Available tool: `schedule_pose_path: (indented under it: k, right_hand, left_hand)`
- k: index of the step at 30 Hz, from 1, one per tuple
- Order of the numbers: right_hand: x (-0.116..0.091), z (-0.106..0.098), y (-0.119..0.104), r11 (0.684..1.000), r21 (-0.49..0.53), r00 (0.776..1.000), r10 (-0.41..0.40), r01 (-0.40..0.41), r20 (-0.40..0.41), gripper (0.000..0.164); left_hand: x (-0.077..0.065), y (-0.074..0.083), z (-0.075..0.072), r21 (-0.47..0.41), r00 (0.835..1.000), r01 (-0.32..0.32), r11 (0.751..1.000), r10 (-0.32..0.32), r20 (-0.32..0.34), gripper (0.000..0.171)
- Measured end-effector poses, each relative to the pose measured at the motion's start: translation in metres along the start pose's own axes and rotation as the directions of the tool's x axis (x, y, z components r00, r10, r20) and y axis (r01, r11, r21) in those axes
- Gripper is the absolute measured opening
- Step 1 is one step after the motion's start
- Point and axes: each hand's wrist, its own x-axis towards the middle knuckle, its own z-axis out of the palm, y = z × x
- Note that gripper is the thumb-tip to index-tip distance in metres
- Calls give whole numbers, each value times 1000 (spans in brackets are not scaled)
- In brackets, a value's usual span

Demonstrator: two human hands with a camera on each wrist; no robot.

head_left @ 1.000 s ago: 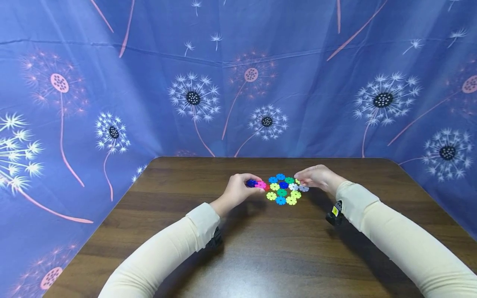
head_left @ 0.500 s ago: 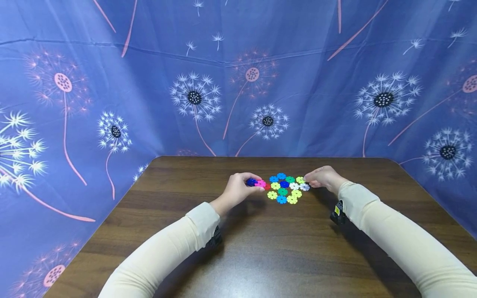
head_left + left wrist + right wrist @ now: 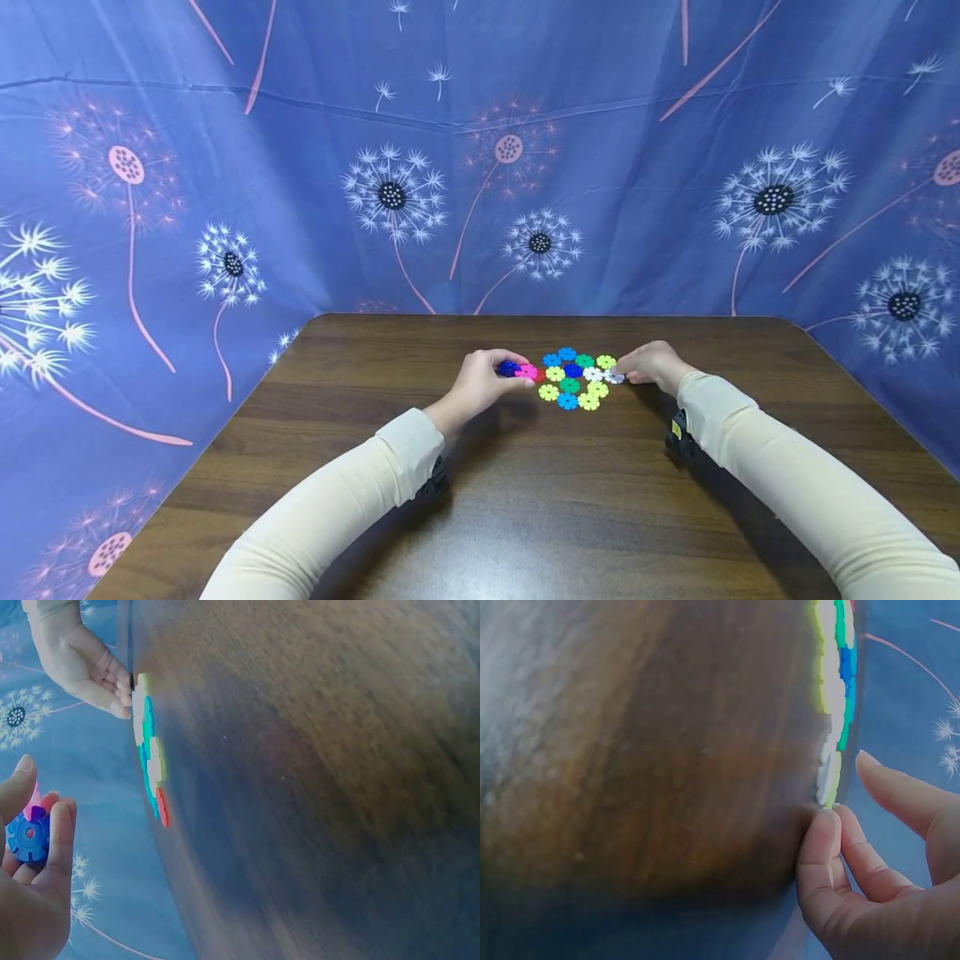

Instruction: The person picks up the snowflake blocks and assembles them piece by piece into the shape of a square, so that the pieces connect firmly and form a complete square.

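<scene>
Between thumb and fingers, my left hand [image 3: 480,379] holds a pink snowflake disc [image 3: 527,372] and a dark blue snowflake disc [image 3: 30,834], joined edge to edge. To the right, several notched plastic discs in yellow, green, blue and white lie flat on the table, with a red disc [image 3: 163,808] at their left end. My right hand [image 3: 654,364] is at the right end, its fingertips right at the edge of a grey disc [image 3: 823,776]. In the right wrist view its thumb stands apart from the fingers. A yellow disc [image 3: 605,362] lies just behind the grey one.
The brown wooden table [image 3: 487,500] ends at a blue dandelion-print cloth [image 3: 480,167] hanging behind and along both sides. A black wrist camera [image 3: 680,435] sits under the right cuff.
My right hand has moved right, off the yellow disc at the back right, and then slightly down onto the grey disc. The left hand stays almost still with its joined discs.
</scene>
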Motion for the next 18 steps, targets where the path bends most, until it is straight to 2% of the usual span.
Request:
schedule_pose_path:
  k: [6, 12, 18]
  right_hand:
    - [-1, 4, 4, 995, -96, 1000, -7, 5, -25, 43]
    - [-2, 8, 2, 979, -202, 998, -29, 17, -58, 40]
    - [-3, 9, -3, 972, -235, 997, -29, 12, -69, 36]
  left_hand:
    - [-2, -1, 2, -7, 999, 29, 1000, -29, 18, 32]
    - [-1, -2, 3, -3, 1000, 14, 1000, -14, 15, 32]
    - [0, -3, 3, 5, 1000, 3, 1000, -3, 16, 33]
